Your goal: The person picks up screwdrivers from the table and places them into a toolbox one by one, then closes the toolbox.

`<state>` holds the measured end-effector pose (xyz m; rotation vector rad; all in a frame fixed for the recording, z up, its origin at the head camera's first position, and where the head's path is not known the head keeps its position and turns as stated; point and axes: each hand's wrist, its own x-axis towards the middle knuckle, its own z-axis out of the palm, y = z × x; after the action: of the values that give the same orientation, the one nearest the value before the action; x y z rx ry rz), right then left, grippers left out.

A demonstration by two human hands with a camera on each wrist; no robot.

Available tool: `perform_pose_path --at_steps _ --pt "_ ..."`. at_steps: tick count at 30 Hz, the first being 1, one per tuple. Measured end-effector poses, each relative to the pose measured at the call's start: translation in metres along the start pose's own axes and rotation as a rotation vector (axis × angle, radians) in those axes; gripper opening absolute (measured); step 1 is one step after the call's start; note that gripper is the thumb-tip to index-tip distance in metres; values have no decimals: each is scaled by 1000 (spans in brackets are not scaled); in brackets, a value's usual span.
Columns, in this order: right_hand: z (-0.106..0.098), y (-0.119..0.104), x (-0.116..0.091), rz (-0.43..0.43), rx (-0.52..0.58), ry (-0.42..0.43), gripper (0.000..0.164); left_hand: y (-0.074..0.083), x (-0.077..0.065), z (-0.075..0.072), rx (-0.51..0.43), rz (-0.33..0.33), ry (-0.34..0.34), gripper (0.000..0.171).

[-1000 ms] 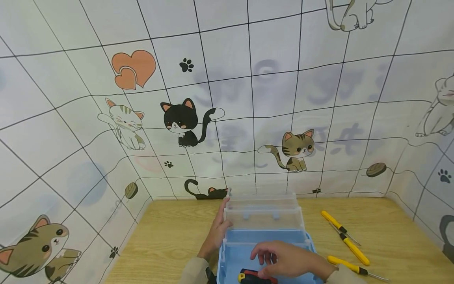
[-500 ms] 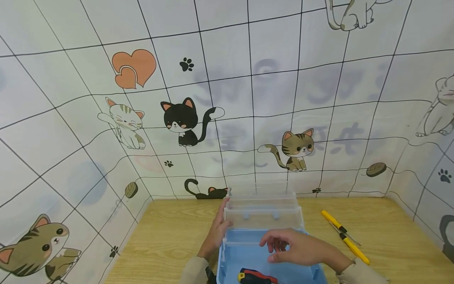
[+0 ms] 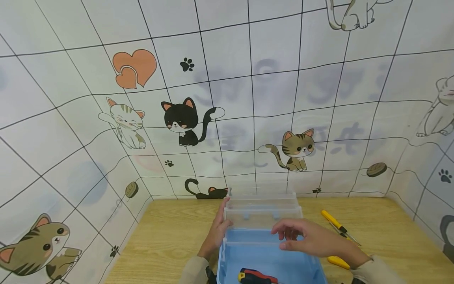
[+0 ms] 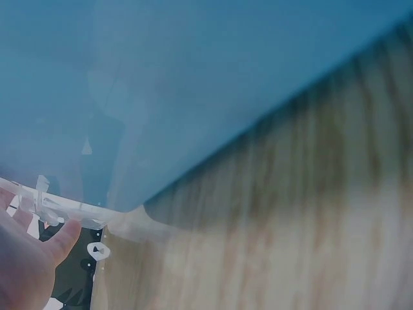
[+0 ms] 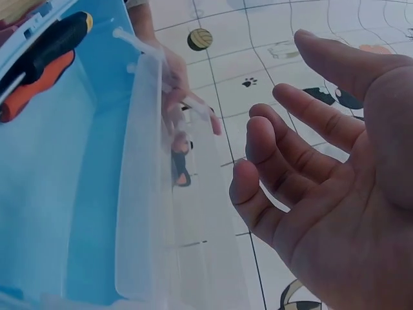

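Note:
The blue plastic box (image 3: 255,254) stands with its clear lid (image 3: 262,219) raised at the back. My left hand (image 3: 214,232) holds the lid's left edge, thumb on the near side; in the right wrist view its fingers (image 5: 177,77) lie along that edge. Two screwdrivers, one with a black and yellow handle (image 5: 61,42) and one with a red and black handle (image 5: 42,81), lie together inside the box. My right hand (image 3: 308,238) hovers over the box's right side, fingers loosely bent and holding nothing.
On the wooden table (image 3: 170,236), to the right of the box, lie yellow-handled screwdrivers (image 3: 332,219); another yellow handle (image 3: 338,262) shows partly behind my right forearm. A cat-print wall covering (image 3: 234,98) rises behind and at both sides.
My right hand has moved up and to the right, away from the screwdrivers in the box, with nothing in it. My left hand has stayed at the lid.

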<state>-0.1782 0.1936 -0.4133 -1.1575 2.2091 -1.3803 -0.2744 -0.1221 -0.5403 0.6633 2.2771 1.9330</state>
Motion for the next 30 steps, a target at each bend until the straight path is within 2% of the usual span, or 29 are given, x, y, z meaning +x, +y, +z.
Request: perform_pose_path --at_steps 5,8,10,12,15,22,30 --pt "-9 -1 -8 16 -47 38 30 3 0 0 -5 -7 -2 78" --pt "-14 0 -12 11 -50 47 30 19 -4 0 -17 -8 -16 77" --pt "-17 0 -15 19 -57 57 30 20 -5 0 -12 -5 -13 77" --pt "-20 -2 -18 36 -69 70 30 18 -4 0 3 4 -4 77" --pt "-23 -3 -22 69 -126 117 28 2 0 0 18 9 10 78" --pt "-35 1 -34 65 -227 256 23 0 1 0 13 15 1 77" --pt "-56 22 -55 158 -325 372 22 -1 1 -1 18 12 8 78"
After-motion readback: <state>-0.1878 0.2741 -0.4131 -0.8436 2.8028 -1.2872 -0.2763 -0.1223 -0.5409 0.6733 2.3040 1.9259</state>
